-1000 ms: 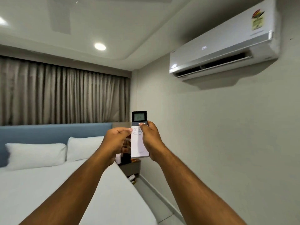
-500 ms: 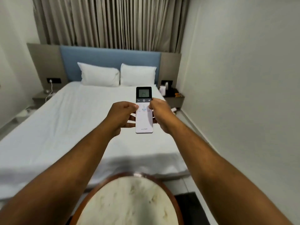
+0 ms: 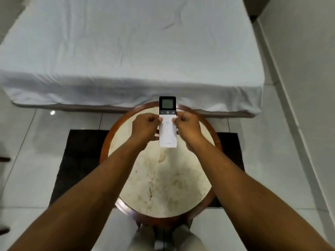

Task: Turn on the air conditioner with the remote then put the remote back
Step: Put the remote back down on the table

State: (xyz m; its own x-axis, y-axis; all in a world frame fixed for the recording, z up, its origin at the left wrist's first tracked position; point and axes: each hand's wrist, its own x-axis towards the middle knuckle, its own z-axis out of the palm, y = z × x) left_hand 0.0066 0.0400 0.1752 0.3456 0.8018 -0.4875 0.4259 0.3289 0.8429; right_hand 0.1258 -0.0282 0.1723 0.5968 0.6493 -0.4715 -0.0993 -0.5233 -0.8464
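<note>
The slim white remote with a dark display end (image 3: pixel 167 122) is pinched between both hands, the left hand (image 3: pixel 146 128) curled on its left edge and the right hand (image 3: pixel 188 128) curled on its right edge, thumbs on the button face. Its screen end points away from the hands toward the white-sheeted bed (image 3: pixel 126 42). Beneath the hands lies the round cream marble tabletop with a wooden rim (image 3: pixel 163 178), over a black floor mat (image 3: pixel 79 156).

A: Item, view: tilted down from air conditioner, then bed.
B: Item, round table (image 3: pixel 163 182): now beneath both hands; remote (image 3: pixel 167 122) now over its far edge.
</note>
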